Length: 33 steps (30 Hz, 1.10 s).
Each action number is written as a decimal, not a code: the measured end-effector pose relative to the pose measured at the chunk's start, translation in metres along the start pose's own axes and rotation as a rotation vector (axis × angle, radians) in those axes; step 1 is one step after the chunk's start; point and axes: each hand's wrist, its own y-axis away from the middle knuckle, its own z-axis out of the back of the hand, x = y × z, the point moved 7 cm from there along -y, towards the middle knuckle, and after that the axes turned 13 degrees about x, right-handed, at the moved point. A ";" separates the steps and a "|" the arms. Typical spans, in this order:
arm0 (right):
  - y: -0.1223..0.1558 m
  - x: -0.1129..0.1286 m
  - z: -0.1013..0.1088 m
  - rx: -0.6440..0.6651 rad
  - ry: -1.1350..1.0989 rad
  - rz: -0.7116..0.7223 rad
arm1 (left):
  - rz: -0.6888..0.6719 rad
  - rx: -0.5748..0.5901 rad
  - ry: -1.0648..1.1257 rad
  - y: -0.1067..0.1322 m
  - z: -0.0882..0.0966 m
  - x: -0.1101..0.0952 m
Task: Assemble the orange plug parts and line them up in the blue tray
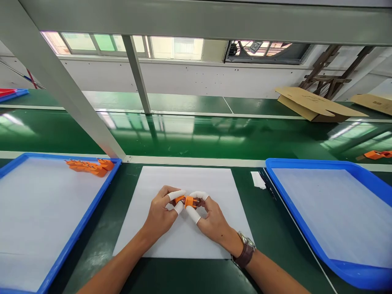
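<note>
Both hands meet over a white sheet (159, 237) on the green bench. My left hand (161, 212) and my right hand (211, 218) pinch a small orange plastic part (188, 201) between thumbs and forefingers, which wear white finger cots. A brown-strapped watch (245, 251) is on the right wrist. Several more orange parts (90, 166) lie at the far right corner of the blue tray (76, 232) on the left.
A second blue tray (306, 234) lined in white sits at the right. A small white scrap (258, 179) lies between sheet and tray. Beyond is a green conveyor (196, 134), an orange part (378, 154) on it, flat cardboard (315, 105), and a grey frame post (64, 94).
</note>
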 end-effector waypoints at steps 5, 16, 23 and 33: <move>-0.001 -0.005 0.003 -0.026 -0.028 0.005 | 0.057 0.079 0.022 -0.002 -0.007 0.006; 0.000 -0.002 0.015 -0.080 0.021 0.072 | 0.121 0.223 0.357 -0.008 -0.017 0.009; 0.001 0.007 0.009 -0.045 0.114 0.162 | 0.104 0.090 0.189 -0.004 -0.016 0.017; 0.000 -0.002 0.022 -0.019 0.200 0.090 | -0.035 0.198 -0.097 -0.004 -0.015 0.005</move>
